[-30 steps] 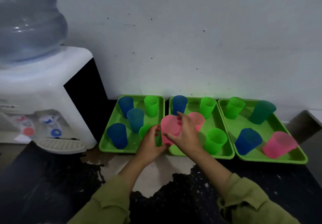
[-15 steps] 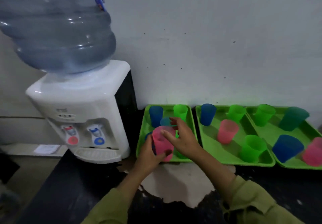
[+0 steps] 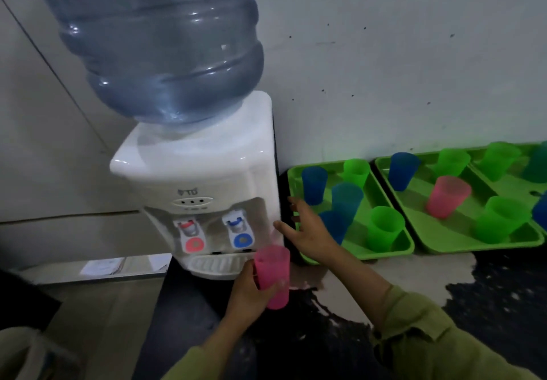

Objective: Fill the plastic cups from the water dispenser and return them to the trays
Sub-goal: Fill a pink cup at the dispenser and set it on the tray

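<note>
The left hand grips a pink cup just before the water dispenser; the right hand, fingers spread open, hovers beside the dispenser

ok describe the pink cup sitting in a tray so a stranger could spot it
From the white water dispenser, go right past the first green tray to the second tray. Near its middle stands the pink cup, the only pink one there beside a blue cup and two green cups.
</note>
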A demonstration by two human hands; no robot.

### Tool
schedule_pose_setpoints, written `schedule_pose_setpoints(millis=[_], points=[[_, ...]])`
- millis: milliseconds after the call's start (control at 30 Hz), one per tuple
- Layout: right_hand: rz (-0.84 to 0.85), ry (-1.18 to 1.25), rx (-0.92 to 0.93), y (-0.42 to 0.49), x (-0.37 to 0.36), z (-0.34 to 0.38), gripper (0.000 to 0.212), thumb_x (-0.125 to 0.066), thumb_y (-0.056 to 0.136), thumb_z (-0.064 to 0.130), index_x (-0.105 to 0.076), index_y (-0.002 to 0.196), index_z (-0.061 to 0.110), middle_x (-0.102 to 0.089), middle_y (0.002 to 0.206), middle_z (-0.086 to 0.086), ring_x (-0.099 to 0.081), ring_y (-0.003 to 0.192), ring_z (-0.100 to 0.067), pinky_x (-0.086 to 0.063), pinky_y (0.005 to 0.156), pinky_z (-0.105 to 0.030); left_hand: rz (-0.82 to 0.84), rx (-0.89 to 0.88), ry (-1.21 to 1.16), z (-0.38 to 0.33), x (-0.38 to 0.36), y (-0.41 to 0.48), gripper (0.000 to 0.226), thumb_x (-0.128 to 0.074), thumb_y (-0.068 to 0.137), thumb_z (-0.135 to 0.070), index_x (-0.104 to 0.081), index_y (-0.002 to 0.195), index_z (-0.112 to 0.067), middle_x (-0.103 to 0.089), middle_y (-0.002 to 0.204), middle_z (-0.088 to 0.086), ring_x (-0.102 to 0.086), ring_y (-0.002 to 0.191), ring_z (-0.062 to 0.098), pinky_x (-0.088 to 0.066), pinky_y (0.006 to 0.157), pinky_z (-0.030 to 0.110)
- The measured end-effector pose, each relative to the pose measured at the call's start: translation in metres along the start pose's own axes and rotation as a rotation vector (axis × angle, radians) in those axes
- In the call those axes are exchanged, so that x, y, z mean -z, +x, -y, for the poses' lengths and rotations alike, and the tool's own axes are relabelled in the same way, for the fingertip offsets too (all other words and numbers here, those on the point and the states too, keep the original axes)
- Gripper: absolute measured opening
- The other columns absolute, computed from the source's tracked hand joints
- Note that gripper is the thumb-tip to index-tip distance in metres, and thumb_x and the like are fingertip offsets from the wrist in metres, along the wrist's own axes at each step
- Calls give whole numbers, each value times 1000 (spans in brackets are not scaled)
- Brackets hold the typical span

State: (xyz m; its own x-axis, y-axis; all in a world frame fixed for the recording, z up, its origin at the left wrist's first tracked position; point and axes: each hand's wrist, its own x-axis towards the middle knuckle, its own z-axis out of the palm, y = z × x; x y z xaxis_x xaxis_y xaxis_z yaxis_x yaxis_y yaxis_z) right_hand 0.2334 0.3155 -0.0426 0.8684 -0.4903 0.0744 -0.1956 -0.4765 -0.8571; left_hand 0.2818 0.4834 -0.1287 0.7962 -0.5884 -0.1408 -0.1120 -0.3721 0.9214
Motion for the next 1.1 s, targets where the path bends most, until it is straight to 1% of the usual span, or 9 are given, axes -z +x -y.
schedule_pose_setpoints(millis=[200,300,400,500,667,800,967,1033,1100], points=[[-41,58,-65,-7,-18,-2,67,-61,86,40,-31,141,16,-44,141,-6,-48,125,-21,-45,102,-43,-45,13,20,7,25,7,57,-81,68,-32,-48,114,-29,-62,105,-10,-59,93,-1,-46,66,8],[-70,61,-90,-11,-23,-5,60,-60,88,36,-36,138,13,-50,132,-5,-52,119,-19,-46,99,-38,-81,-2,-33,7,33,14,55,-78,70,-17,-47,115,-25,-62,110,-4,-61,97,9,-50,76,20],[-97,39,-111,-18,-31,-9,46,-61,88,32,-47,126,11,-56,107,3,-56,101,-14,-46,84,-24,-84,-15,-77,2,39,23,58,-76,70,-8,-44,115,-24,-59,113,-2,-59,100,13,-50,84,29],[-91,13,-132,-26,-40,-16,28,-63,88,23,-56,111,8,-58,88,12,-56,83,-8,-38,69,-9,-70,-22,-66,-1,43,30,58,-79,69,-9,-44,114,-22,-59,111,-2,-59,93,9,-49,76,19],[37,6,-167,-39,-64,-23,37,-69,80,19,-56,113,9,-59,88,9,-57,73,-3,-48,62,-13,-66,-51,-88,-3,53,33,71,-84,64,-11,-41,118,-28,-56,103,-20,-56,92,-4,-47,68,7],[63,-30,-113,-42,-86,-24,55,-70,74,13,-50,125,11,-63,115,-4,-62,94,-12,-52,76,-16,-39,-72,-87,-4,56,38,76,-81,64,-1,-41,124,-23,-57,106,-15,-57,96,3,-46,75,9],[-23,62,-68,-42,-107,-20,67,-74,74,18,-44,133,9,-57,128,-6,-55,118,-17,-43,99,-21,51,-69,-63,0,60,43,70,-78,64,7,-42,118,-22,-57,110,-7,-56,95,-3,-49,70,6],[-49,91,-75,-41,-112,-20,74,-76,73,17,-40,136,7,-54,132,-6,-52,121,-16,-42,103,-27,95,-67,-55,0,63,43,70,-75,66,9,-42,121,-19,-57,115,-2,-58,101,4,-49,74,9],[-76,133,-92,-38,-115,-19,72,-76,73,16,-40,135,6,-55,129,-6,-53,118,-13,-42,99,-17,124,-85,-74,-2,65,38,72,-74,68,9,-40,125,-19,-57,118,-3,-57,106,7,-49,76,10]])
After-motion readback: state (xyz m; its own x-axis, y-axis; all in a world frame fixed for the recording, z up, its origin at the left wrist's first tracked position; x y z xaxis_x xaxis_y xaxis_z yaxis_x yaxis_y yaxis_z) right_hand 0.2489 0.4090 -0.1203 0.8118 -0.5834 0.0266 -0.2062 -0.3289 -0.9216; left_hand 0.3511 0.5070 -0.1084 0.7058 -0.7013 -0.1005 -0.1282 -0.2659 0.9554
